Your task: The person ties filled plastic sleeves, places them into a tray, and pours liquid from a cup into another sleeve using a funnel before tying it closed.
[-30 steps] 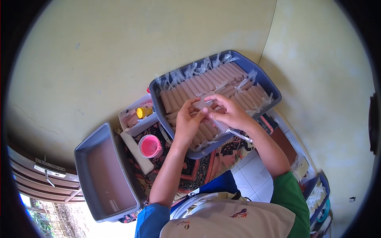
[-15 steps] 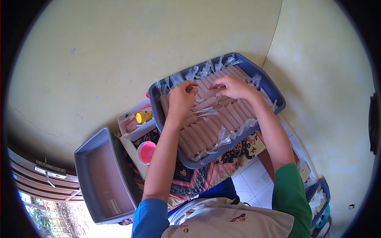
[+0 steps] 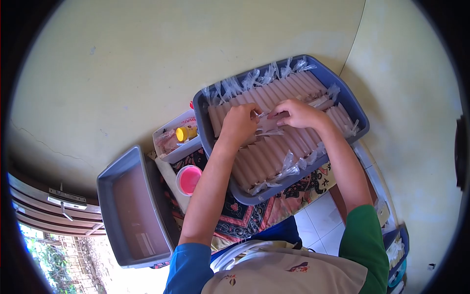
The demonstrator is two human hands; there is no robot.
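Rows of slim plastic tubes [image 3: 252,164] filled with a pinkish-brown liquid, their clear ends knotted, lie packed in a grey-blue basin [image 3: 360,122]. Over the middle of these rows, my left hand [image 3: 241,123] has its thumb and fingers pinched at one end of a filled plastic tube [image 3: 268,125]. My right hand [image 3: 299,113] bends its fingers around the other end of that tube, close to the left fingertips. Part of the tube is hidden by my fingers.
To the left stands a grey basin [image 3: 100,196] holding pinkish-brown liquid. Between the basins are a pink-filled tub [image 3: 188,180] and a white box [image 3: 169,156] with a yellow-capped container [image 3: 186,133]. Patterned cloth [image 3: 240,215] lies beneath. A wall [image 3: 147,59] rises behind.
My hands have come closer together and moved slightly toward me over the basin, the filled tube now between them. The whole view has shifted a little.
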